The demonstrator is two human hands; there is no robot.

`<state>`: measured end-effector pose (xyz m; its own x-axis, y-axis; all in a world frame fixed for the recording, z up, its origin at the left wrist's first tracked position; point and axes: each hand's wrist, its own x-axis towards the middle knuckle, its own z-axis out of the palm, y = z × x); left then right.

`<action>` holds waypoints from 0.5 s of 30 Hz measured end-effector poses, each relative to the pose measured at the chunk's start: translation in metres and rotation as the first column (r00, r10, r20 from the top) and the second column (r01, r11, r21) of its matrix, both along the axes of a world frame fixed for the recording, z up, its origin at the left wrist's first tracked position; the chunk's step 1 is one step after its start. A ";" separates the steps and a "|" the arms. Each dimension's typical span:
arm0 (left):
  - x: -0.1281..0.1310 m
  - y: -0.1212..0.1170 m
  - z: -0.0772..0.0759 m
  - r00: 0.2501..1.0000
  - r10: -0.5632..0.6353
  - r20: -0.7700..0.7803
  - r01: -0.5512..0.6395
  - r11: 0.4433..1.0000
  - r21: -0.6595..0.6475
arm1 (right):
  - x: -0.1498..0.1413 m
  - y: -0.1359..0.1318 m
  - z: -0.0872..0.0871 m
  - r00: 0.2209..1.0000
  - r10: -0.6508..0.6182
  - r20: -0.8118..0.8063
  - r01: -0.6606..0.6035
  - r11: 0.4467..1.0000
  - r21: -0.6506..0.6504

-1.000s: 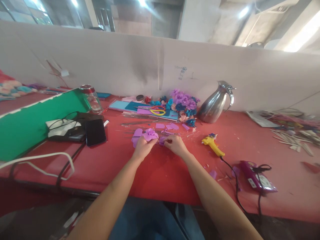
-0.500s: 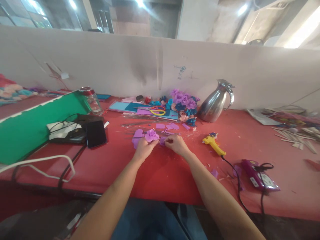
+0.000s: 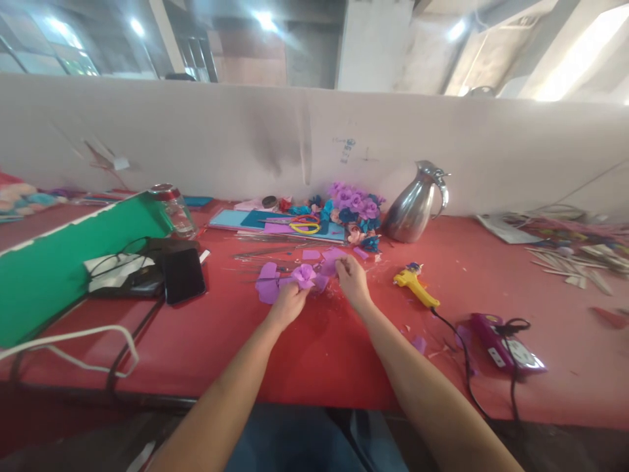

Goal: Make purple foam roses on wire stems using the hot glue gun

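My left hand (image 3: pixel 289 305) is closed around the base of a purple paper flower (image 3: pixel 303 276), which faces up. In my right hand (image 3: pixel 352 280), thumb and fingers pinch a purple paper petal (image 3: pixel 332 261) by its right edge, a little to the right of the flower. Loose purple paper pieces (image 3: pixel 268 283) lie on the table to the left of the flower. Thin wires (image 3: pixel 265 252) are spread just behind. A yellow glue gun (image 3: pixel 415 286) rests on the table to the right of my right hand.
Scissors (image 3: pixel 305 228) lie on coloured paper sheets (image 3: pixel 228 219) at the back, beside finished paper flowers (image 3: pixel 356 203). A steel jug (image 3: pixel 413 206) stands behind the glue gun. A purple power strip (image 3: pixel 508 344) is at right. On the left are a phone (image 3: pixel 183 276) and glass bottle (image 3: pixel 175 213).
My right hand has moved up and slightly right, lifting a purple petal from the table. The flower in my left hand has shifted slightly right and down.
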<state>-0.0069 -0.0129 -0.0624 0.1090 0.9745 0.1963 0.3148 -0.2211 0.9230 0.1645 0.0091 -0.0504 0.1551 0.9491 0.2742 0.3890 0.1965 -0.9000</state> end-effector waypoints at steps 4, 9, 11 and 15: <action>0.000 -0.003 0.006 0.998 -0.023 0.058 0.024 0.999 -0.033 | 0.002 0.001 0.005 0.991 -0.065 -0.116 0.068 0.998 0.015; 0.007 0.000 0.032 0.977 0.031 0.211 -0.003 0.992 -0.130 | -0.001 -0.006 0.012 0.988 0.026 -0.150 -0.018 0.998 0.053; 0.013 0.004 0.042 0.950 0.023 0.311 0.034 0.984 -0.177 | -0.003 -0.008 0.014 0.986 0.093 -0.140 -0.081 0.993 0.091; 0.027 0.010 0.049 0.938 -0.059 0.342 0.123 0.978 -0.170 | -0.005 -0.015 0.018 0.983 0.179 -0.037 -0.172 0.974 0.145</action>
<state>0.0197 -0.0025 -0.0130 0.1583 0.9859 0.0535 -0.0320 -0.0490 0.9983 0.1591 -0.0060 -0.0328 0.0060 0.9153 0.4028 0.2923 0.3836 -0.8760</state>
